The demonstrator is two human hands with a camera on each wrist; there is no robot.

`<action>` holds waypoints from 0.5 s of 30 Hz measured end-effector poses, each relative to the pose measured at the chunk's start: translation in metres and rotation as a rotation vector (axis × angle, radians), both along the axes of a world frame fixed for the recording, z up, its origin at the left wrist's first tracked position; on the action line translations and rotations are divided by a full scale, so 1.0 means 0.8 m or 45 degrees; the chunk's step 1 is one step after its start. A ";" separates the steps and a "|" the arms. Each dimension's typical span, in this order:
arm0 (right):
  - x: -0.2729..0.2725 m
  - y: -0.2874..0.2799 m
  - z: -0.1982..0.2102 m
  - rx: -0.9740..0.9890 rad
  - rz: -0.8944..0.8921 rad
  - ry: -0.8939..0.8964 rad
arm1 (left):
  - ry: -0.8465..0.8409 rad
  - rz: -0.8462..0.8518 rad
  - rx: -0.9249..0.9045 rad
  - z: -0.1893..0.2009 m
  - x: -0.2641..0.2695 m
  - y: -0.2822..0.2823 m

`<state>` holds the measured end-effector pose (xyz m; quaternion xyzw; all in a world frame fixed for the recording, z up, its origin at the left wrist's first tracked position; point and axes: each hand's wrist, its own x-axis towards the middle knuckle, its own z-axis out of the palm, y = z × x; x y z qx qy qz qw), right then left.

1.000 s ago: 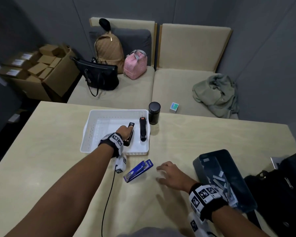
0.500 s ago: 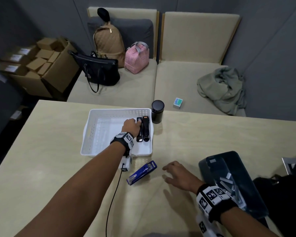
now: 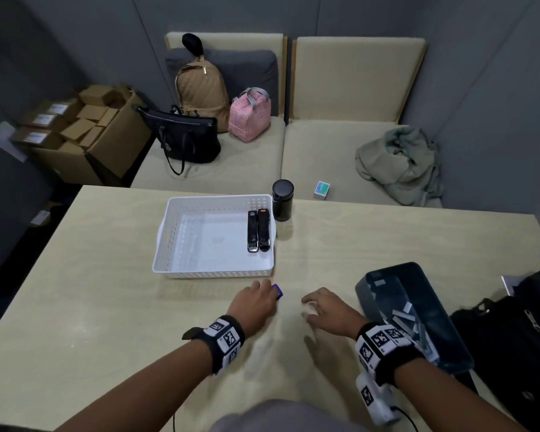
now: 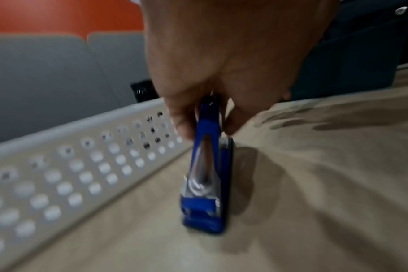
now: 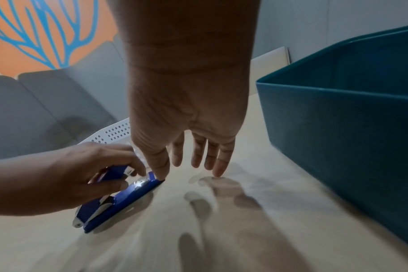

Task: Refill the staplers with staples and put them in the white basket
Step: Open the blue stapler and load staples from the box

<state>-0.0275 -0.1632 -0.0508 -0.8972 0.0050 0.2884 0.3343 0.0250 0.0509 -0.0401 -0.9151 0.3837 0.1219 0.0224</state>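
the white basket (image 3: 169, 241) sits on the left part of the table (image 3: 85, 294), toward the far side. two black staplers (image 3: 258, 229) lie side by side against its right wall. a second ago the left hand was in the basket laying the second black one down. now that hand has let go of it and come back to the near side.

the left hand (image 3: 256, 304) is now just in front of the basket. its fingers and thumb are curled around the blue stapler (image 4: 205, 176), which rests on the table close to the basket's near wall. so two staplers look done and the blue one is next.

to the right, the right hand (image 3: 331, 310) has hardly moved. its fingers are straight and spread apart, and it holds nothing. its thumb tip is by the end of the blue stapler.

far right is the dark blue bin (image 3: 418, 310) with staple strips (image 3: 402, 316) inside. the blue one likely needs filling next.
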 end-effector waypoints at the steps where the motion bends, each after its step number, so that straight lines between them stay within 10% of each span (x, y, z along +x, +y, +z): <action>1: -0.003 -0.002 0.002 0.000 -0.008 -0.002 | 0.037 -0.043 -0.033 -0.005 -0.009 -0.001; 15: -0.047 -0.002 0.034 0.161 -0.135 -0.174 | 0.487 0.130 -0.525 0.025 -0.048 -0.047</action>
